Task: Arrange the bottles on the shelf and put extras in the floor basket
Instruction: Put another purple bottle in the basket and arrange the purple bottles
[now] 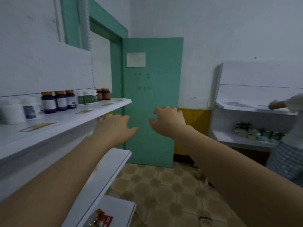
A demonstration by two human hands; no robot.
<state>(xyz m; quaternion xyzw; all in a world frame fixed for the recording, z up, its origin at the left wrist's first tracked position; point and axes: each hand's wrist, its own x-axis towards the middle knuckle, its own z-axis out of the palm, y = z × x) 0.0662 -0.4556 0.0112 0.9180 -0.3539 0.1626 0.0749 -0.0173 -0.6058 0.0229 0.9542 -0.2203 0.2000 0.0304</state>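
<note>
Since both hands are empty, left hand (113, 126) loose by the shelf (65, 119) edge, right hand (167, 119) relaxed in mid-air, I'd grab the bottles (61, 101) lined along the shelf's back by their bodies, one group at a time; no floor basket in sight

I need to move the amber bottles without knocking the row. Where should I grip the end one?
Probably round the body of the end amber bottle, below its cap, coming from the open front of the shelf: it stands upright, a neighbour close beside it, a panel behind.
</note>
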